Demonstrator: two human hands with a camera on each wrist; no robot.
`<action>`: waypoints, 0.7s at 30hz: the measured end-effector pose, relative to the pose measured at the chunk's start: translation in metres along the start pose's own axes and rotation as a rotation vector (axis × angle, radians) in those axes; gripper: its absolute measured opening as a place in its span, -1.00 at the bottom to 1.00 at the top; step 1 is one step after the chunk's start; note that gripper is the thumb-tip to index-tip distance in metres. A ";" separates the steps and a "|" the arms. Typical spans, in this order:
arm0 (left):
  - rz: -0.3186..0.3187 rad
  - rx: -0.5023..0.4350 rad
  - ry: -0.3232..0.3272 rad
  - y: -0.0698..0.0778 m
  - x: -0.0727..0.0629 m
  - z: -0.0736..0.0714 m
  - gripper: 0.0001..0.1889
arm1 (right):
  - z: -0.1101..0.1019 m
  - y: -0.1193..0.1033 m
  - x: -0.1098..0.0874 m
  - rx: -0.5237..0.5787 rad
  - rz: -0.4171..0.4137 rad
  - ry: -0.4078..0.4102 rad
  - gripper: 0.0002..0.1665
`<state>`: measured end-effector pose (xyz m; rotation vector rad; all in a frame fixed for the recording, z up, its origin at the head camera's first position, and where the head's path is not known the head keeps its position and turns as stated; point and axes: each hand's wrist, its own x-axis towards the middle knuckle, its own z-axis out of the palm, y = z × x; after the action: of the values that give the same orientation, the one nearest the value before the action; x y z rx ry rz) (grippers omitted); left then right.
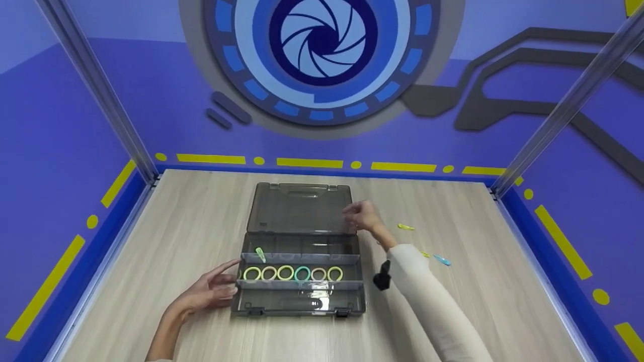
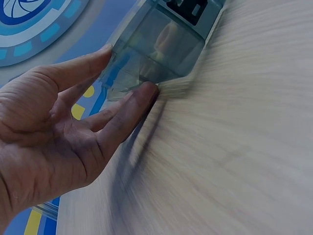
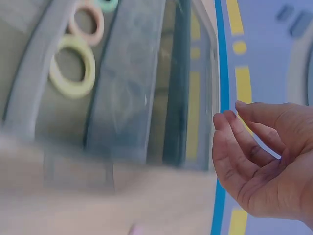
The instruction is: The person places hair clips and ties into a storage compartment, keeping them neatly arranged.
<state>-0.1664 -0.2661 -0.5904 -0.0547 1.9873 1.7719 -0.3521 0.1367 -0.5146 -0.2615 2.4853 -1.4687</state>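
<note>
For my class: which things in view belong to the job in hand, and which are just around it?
Likely part of the job:
- open box
- rings
- green clip
- loose yellow clip
- loose blue clip

Just surroundings:
- table
- patterned wall
- metal posts

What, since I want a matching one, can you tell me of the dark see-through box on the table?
The box looks like smoky plastic and lies flat on the table, its lid swung open away from the person. Two lengthwise dividers make three rows; the middle holds coloured rings, and a green clip shows near the rear divider. Two latches sit on the front edge. The left hand touches its left side; whether the right hand touches the lid is unclear.
</note>
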 end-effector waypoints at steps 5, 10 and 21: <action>-0.021 -0.007 0.005 0.001 0.000 0.001 -0.14 | -0.036 0.022 -0.012 -0.057 0.081 0.085 -0.71; -0.030 0.011 0.024 0.002 -0.001 0.002 -0.12 | -0.061 0.047 -0.025 -0.089 0.142 0.129 -0.67; -0.035 0.007 0.028 0.003 0.000 0.004 -0.10 | -0.080 0.092 -0.046 -0.212 0.099 0.116 -0.74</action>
<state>-0.1659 -0.2617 -0.5882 -0.1116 1.9997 1.7515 -0.3347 0.2596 -0.5525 -0.0907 2.7068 -1.2150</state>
